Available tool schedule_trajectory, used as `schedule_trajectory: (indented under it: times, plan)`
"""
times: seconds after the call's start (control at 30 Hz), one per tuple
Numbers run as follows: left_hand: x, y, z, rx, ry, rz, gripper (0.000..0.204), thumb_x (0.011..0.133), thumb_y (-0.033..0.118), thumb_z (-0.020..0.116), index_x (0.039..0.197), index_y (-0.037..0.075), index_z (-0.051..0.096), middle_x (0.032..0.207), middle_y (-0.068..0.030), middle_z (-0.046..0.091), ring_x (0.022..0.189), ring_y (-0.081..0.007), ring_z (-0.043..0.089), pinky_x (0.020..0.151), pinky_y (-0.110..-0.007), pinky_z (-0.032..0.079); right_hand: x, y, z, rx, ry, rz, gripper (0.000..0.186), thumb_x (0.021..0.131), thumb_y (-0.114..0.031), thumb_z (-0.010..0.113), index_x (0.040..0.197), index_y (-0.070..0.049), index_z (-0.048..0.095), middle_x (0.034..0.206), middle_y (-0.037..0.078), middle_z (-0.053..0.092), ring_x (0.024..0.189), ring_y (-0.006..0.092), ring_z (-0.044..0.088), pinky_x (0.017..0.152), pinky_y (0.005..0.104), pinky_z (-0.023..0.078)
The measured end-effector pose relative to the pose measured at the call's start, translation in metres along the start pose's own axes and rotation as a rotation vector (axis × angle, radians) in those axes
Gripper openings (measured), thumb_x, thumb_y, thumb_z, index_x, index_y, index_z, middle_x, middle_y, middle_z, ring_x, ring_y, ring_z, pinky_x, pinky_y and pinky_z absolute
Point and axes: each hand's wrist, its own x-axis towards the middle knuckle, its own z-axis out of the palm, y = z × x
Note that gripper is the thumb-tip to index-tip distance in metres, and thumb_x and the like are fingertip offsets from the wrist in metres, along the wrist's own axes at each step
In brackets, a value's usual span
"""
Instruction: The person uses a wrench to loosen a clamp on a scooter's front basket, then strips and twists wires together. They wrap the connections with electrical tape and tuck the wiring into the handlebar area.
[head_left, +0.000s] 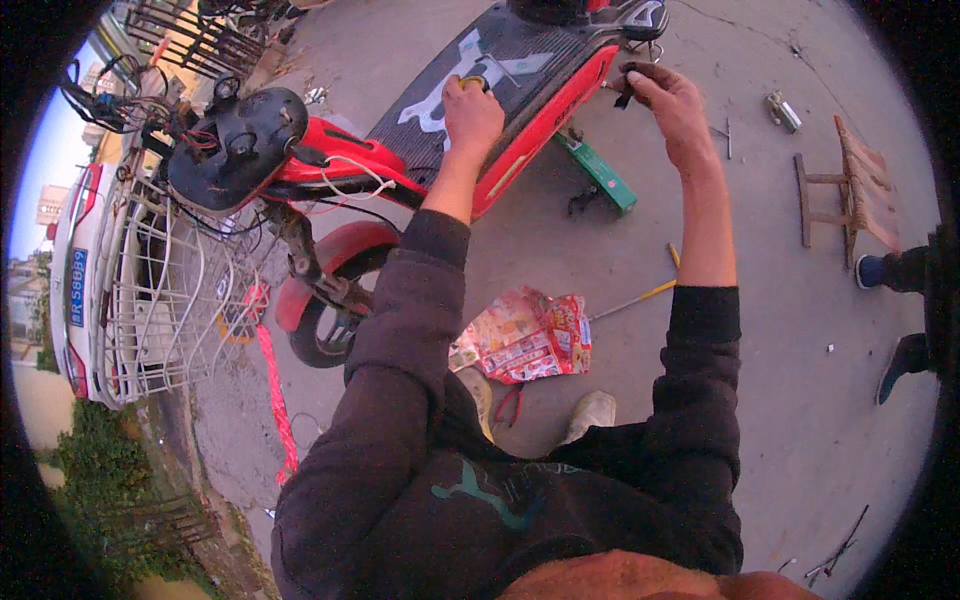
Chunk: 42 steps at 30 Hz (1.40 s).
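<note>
A red electric scooter (540,126) stands across the top, its black ribbed footboard (510,38) partly under a white-and-grey patterned piece. Over that footboard my left hand (472,116) is closed on a small yellow-and-black object (474,82), mostly hidden by the fingers; its kind is unclear. My right hand (676,108) is raised beyond the scooter's right side, thumb and fingers pinching a small black strip (624,97) that hangs down. The two hands are well apart. Loose wires and a white cable (362,178) stick out near the scooter's black front panel (240,145).
Under the scooter's side lies a green box-shaped thing (598,172). Red packaging (530,335), red-handled pliers (510,405) and a yellow-handled rod (640,298) lie by my feet. A low stool (866,185) and another person's legs (905,275) are at right; a white wire basket (165,300) at left.
</note>
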Motion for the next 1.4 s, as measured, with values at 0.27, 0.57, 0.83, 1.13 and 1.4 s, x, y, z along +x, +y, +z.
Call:
schedule_trajectory:
  times: [0.27,0.57,0.83,1.13,1.4]
  plan:
    - [-0.003,0.006,-0.015,0.12,0.021,0.033,0.04,0.09,0.02,0.067,0.124,0.002,0.057,0.132,-0.0222,0.056,0.12,-0.0384,0.056,0.101,-0.045,0.045,-0.008,-0.02,0.026,0.303,-0.274,0.102,0.034,0.099,-0.017,0.063,0.129,-0.001,0.063,0.107,0.005,0.07,0.096,0.0134,0.066,0.089,0.0308,0.053]
    - [-0.109,0.105,-0.265,-0.476,-0.135,0.396,0.035,0.092,0.006,0.065,0.126,0.008,0.062,0.113,-0.0108,0.067,0.102,-0.0263,0.068,0.086,-0.035,0.054,-0.073,-0.123,0.095,0.527,-0.837,0.222,0.06,0.091,-0.015,0.062,0.145,0.002,0.043,0.097,0.004,0.066,0.08,0.0109,0.06,0.072,0.0252,0.048]
    - [-0.129,0.101,-0.367,-0.32,-0.312,0.392,0.034,0.078,0.006,0.079,0.11,0.007,0.07,0.112,-0.0097,0.068,0.101,-0.0285,0.068,0.085,-0.037,0.055,-0.109,-0.164,0.147,0.721,-1.184,0.3,0.064,0.088,-0.011,0.06,0.146,0.006,0.039,0.092,0.009,0.066,0.07,0.0164,0.064,0.065,0.0294,0.052]
    - [-0.132,0.084,-0.376,-0.369,-0.412,0.098,0.009,0.09,0.003,0.065,0.097,-0.001,0.063,0.099,-0.0086,0.063,0.091,-0.0158,0.063,0.08,-0.029,0.051,-0.118,-0.152,0.176,0.635,-1.243,0.335,0.048,0.096,-0.023,0.056,0.137,0.001,0.049,0.082,0.005,0.063,0.068,0.0143,0.063,0.063,0.0289,0.052]
    - [-0.121,0.055,-0.372,-0.57,-0.459,-0.404,0.016,0.095,0.017,0.061,0.096,0.001,0.064,0.087,-0.002,0.066,0.074,-0.0087,0.065,0.066,-0.024,0.052,-0.124,-0.158,0.184,0.4,-1.047,0.226,0.046,0.099,-0.042,0.059,0.119,-0.001,0.064,0.099,0.006,0.073,0.085,0.0127,0.069,0.074,0.0273,0.053]
